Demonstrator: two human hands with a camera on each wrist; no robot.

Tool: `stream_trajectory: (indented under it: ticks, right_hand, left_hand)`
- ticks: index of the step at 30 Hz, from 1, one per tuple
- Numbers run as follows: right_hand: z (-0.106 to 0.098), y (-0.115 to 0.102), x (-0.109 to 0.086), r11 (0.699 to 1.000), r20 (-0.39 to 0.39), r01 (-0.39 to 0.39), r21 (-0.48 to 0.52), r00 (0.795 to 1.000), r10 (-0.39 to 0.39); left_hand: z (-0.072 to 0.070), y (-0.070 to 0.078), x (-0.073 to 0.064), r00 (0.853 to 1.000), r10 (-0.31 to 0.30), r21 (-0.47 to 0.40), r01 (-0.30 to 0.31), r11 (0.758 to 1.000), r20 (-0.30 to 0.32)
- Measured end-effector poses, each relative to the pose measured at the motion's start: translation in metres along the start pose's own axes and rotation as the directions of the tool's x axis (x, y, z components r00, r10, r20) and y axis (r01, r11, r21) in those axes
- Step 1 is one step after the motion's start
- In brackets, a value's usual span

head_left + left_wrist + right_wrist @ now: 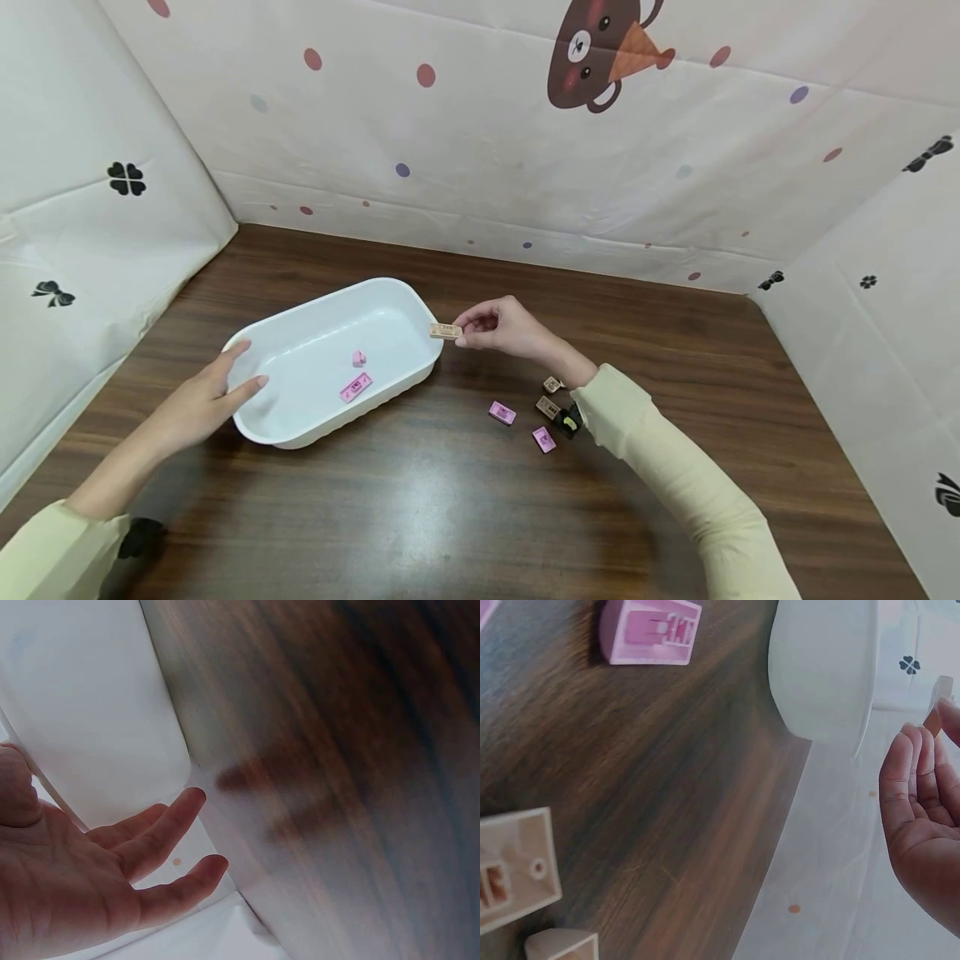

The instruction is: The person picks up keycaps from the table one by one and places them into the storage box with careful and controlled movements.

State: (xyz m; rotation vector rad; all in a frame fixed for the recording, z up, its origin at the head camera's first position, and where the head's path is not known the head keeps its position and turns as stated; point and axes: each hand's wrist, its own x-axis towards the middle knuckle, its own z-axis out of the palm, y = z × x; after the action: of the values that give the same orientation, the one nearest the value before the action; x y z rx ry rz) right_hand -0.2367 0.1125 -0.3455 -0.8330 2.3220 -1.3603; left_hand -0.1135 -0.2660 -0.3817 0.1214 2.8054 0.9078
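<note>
My right hand (pixel 504 327) pinches a long tan keycap (pixel 446 332) by one end, between thumb and fingers, at the right rim of a white plastic tub (pixel 322 321). In the right wrist view the held keycap (pixel 942 691) is only partly seen at the right edge. My left hand (pixel 197 407) grips the tub's left end, thumb over the rim and the other fingers outside. Beside the tub wall, those fingers (pixel 161 832) show in the left wrist view. Inside lie a small pink keycap (pixel 358 358) and a longer pink keycap (pixel 356 387).
Under my right forearm, on the dark wooden table (pixel 420 508), lie two pink keycaps, one (pixel 502 412) left of the other (pixel 544 440). Close by are a longer tan keycap (pixel 548 407) and a smaller one (pixel 552 385). Patterned white sheets (pixel 480 150) wall the table's back and sides.
</note>
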Motion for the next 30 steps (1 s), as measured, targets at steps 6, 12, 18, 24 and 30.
stream_trajectory:
  ticks: [6, 12, 18, 24, 30]
  right_hand:
    - [0.003, -0.005, 0.005, 1.0, 0.006, 0.008, -0.01, 1.0, -0.007]
    - [0.007, -0.011, 0.012, 1.0, 0.031, 0.02, 0.01, 0.999, -0.021]
    - [0.012, -0.015, 0.017, 1.0, 0.04, 0.02, 0.02, 0.999, -0.02]
    - [0.014, -0.022, 0.022, 1.0, 0.053, 0.021, 0.001, 0.998, -0.021]
    - [0.02, -0.024, 0.027, 1.0, 0.076, 0.031, -0.003, 0.997, -0.031]
  left_hand:
    - [0.0, 0.001, 0.0, 1.0, 0.004, -0.005, -0.004, 1.0, 0.0]
    - [0.0, 0.001, 0.0, 1.0, 0.004, -0.01, -0.004, 1.0, 0.0]
    - [0.0, 0.001, 0.0, 1.0, 0.002, -0.008, -0.002, 1.0, 0.001]
    - [0.0, 0.001, 0.0, 1.0, 0.006, -0.012, -0.006, 1.0, -0.007]
    - [0.0, 0.001, 0.0, 1.0, 0.003, -0.012, -0.003, 1.0, -0.009]
